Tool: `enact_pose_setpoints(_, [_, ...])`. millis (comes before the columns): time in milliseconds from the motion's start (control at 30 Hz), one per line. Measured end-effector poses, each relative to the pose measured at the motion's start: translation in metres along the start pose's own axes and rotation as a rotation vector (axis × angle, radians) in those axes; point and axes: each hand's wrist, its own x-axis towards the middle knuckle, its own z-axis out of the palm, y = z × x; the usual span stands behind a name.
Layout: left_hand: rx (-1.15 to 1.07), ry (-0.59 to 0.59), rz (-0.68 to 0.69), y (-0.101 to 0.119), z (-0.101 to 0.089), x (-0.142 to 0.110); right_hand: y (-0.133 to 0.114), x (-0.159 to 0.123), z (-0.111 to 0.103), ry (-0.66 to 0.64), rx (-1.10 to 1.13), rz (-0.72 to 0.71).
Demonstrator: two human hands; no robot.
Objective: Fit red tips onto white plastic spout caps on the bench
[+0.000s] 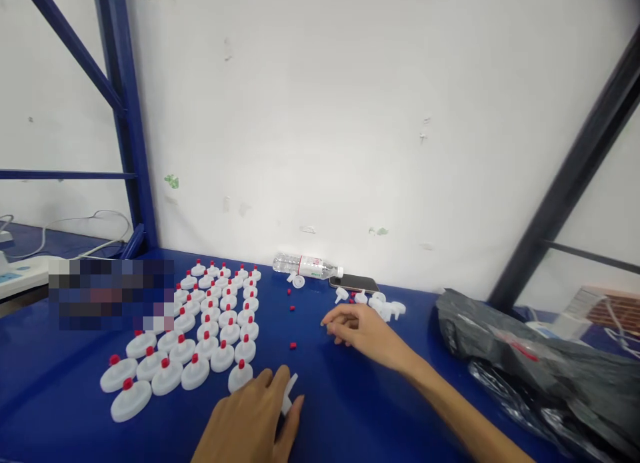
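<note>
left hand (250,413) pinches white lid (287,404) beside capped lids (207,346); right hand (367,326) half-curled, can't tell if holding anything; 3 red caps (293,346) left of it; bottle (311,266), phone (361,284) near wall (300,116); black bag (495,333) far right

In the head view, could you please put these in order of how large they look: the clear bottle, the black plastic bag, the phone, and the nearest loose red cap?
1. Black plastic bag
2. Clear bottle
3. Phone
4. Nearest loose red cap
</note>
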Motion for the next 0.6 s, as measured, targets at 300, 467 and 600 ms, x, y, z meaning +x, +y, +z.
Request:
enact_pose_setpoints(300, [0.045,-0.047,0.023,0.016,-0.016,0.006,0.007,-0.004,0.003,0.008,-0.139,0.018])
enact_pose_setpoints(467, [0.121,0.005,0.052,0.018,-0.01,0.004,-0.008,-0.006,-0.002,0.105,-0.308,-0.048])
enact_pose_setpoints(600, [0.12,0.016,0.06,0.018,-0.009,0.005,-0.055,-0.054,0.004,0.213,-0.451,-0.154])
